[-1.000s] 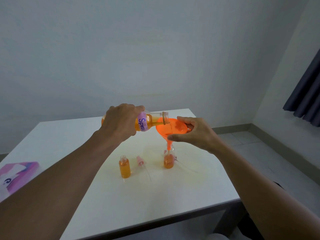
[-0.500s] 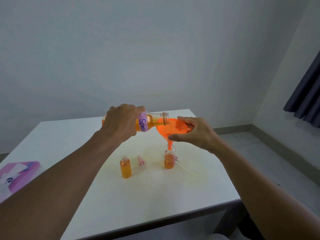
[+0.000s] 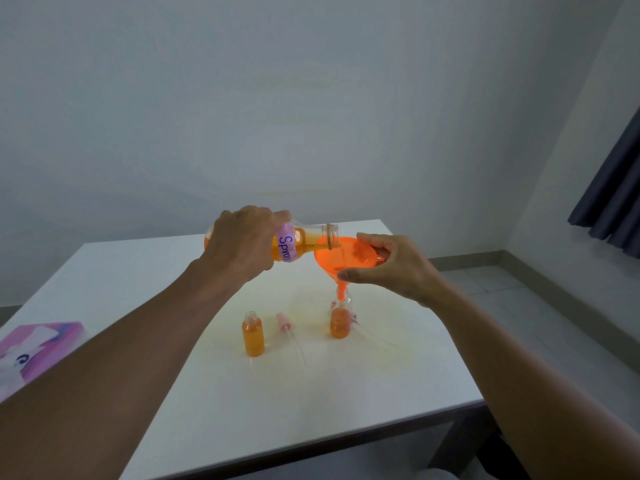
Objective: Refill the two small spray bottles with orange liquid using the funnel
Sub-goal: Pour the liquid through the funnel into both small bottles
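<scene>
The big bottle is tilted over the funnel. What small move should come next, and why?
Probably tip the large bottle back upright with the left hand to stop pouring. The small bottle under the funnel, which the right hand steadies, looks orange almost to its shoulder, so more may overflow it.

**Orange on white**

I see a bright orange funnel (image 3: 349,254). At its nine o'clock, the clear pouring bottle (image 3: 304,241) shows amber-orange liquid and a lilac label lettered in dark purple. The right spray bottle (image 3: 340,323) at the funnel's six o'clock and the left spray bottle (image 3: 254,337) at seven are clear, with orange liquid inside. Between them lies a pale pink spray cap (image 3: 283,322). The table (image 3: 311,410) is white, faintly yellowed. There is a pink-purple tissue box (image 3: 31,355) at my eight o'clock and a navy curtain (image 3: 613,188) at two.
</scene>
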